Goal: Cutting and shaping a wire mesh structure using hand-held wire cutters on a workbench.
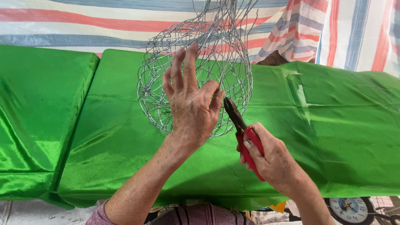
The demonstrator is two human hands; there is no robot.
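Observation:
A round cage of thin silver wire (156,79) stands on the green satin cloth (104,137), with loose wire ends rising from its top. My left hand (191,104) rests against the near side of the cage, its fingers spread and thumb and forefinger pinching a wire strand. My right hand (273,160) grips red-handled pliers (243,133), whose dark jaws point up toward the cage's lower right, just beside my left thumb.
The green cloth covers two padded surfaces, a second one (37,121) at the left with a seam between them. A striped red, blue and white tarp (83,25) hangs behind. A round clock face (350,208) lies at the bottom right, below the cloth's edge.

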